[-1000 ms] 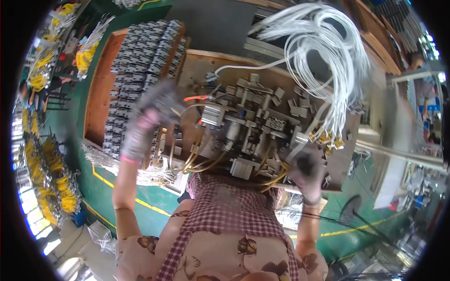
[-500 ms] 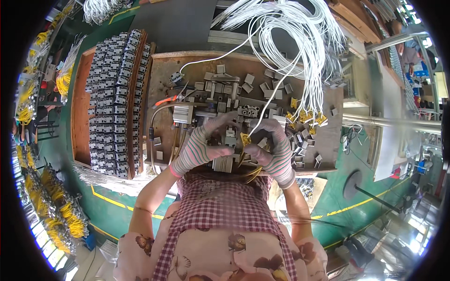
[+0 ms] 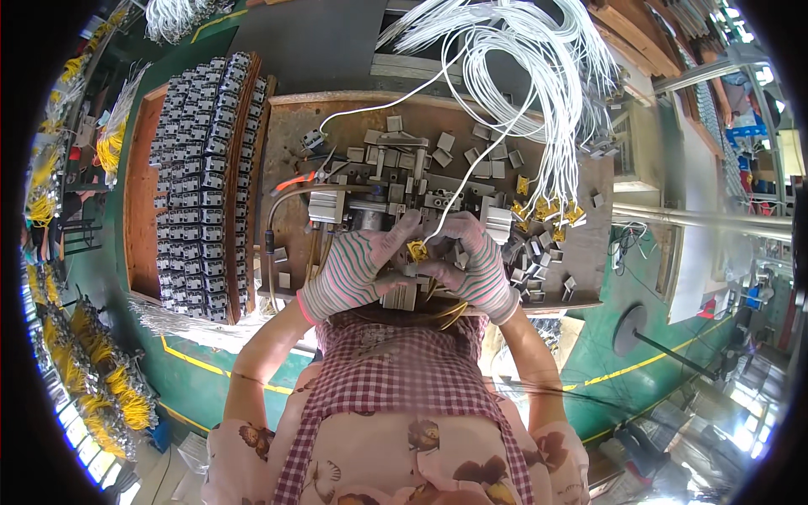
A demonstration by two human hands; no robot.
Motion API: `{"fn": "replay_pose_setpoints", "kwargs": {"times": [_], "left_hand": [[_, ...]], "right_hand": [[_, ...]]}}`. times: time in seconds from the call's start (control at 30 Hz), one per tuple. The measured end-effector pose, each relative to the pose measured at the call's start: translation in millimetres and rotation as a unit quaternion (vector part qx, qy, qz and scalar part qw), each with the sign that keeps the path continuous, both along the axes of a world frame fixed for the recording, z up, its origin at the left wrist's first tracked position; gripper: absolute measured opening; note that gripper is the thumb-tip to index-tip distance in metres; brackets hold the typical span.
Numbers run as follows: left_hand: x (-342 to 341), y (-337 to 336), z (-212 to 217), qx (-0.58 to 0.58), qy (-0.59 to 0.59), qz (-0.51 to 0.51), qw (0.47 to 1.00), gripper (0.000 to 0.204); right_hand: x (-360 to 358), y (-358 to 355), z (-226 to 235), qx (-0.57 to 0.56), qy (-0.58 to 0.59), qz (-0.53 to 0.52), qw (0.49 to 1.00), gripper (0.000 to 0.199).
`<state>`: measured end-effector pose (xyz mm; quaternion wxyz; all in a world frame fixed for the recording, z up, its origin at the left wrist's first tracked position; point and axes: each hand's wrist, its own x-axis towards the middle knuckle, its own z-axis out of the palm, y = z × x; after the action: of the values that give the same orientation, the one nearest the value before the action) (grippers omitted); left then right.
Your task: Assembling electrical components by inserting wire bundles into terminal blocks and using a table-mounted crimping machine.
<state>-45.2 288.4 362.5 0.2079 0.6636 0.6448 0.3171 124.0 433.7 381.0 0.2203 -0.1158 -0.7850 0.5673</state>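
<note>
Both my hands wear striped knitted gloves and meet over a metal fixture (image 3: 401, 299) at the bench's near edge. My right hand (image 3: 480, 273) pinches the end of a white cable (image 3: 461, 187), close to the small yellow terminal piece (image 3: 417, 250) on it. Opposite it, my left hand (image 3: 349, 271) has its thumb and fingers apart, curved around the left side of the fixture. Its fingertips come near the yellow piece; whether they touch it I cannot make out. The gloves partly cover the fixture.
A crate (image 3: 145, 202) with rows of black-and-grey blocks stands left. Orange-handled pliers (image 3: 296, 181) lie on the wooden bench (image 3: 290, 126). Loose grey metal pieces (image 3: 443, 150) are scattered around. Coiled white cables (image 3: 497, 80) with yellow ends hang over the far right side.
My right hand has moved left with the yellow-ended cable, bringing it over the fixture. My left hand has shifted slightly, its fingers now nearer the yellow piece.
</note>
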Motion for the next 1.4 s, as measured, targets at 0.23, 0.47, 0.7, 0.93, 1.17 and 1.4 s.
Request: {"fn": "replay_pose_setpoints", "kwargs": {"times": [0.23,0.47,0.7,0.93,1.17,1.4], "left_hand": [[-5,-1,5,-0.038,0.115,-0.041,0.992,0.109],[9,-9,-18,-0.007,-0.043,0.034,0.998,0.091],[33,-10,-33,-0.09,-0.564,0.176,0.802,0.06],[18,8,-3,-0.004,-0.109,0.211,0.971,0.059],[-24,16,-35,-0.079,0.275,-0.136,0.948,0.055],[-43,22,-48,-0.059,0.325,-0.237,0.914,0.056]], "right_hand": [[7,-6,-18,-0.008,-0.018,0.001,1.0,0.048],[5,-2,-17,-0.005,-0.008,0.009,1.0,0.053],[3,-9,-14,0.062,-0.106,0.048,0.991,0.078],[-21,16,-23,0.39,-0.157,0.003,0.908,0.077],[-38,18,-49,0.372,-0.216,0.0,0.903,0.069],[-49,15,-34,0.361,-0.278,0.032,0.89,0.065]]}}
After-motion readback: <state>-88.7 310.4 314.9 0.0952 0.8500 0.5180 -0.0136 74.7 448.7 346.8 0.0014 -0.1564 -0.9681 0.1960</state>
